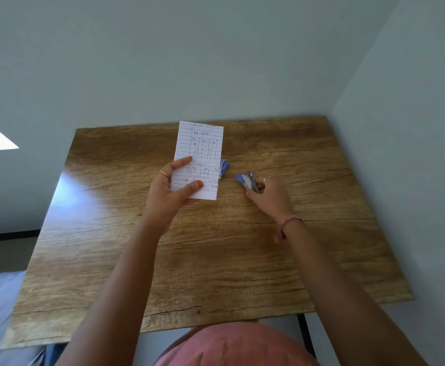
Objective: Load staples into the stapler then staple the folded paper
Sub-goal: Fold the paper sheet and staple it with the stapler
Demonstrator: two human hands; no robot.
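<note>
Left hand (172,187) up off the counter (216,260), thumb and fingers pinched on the near end of the folded paper (199,159), a tall narrow strip of ruled white sheet held upright, covered in handwritten tables too small to read. Right hand (267,190) is down on the wood to the right, fingers curled around the stapler (246,180), a small blue and silver-grey piece that lies on the counter; its rear half is tucked under the fingers, so whether it is open or shut I cannot tell. Just behind the paper's right edge peeks a small blue box (224,167), mostly hidden. The counter is a rectangular brown slab with strong wood grain and dark crack-like lines, glare on its left side. Plain pale walls meet in the far right corner.
</note>
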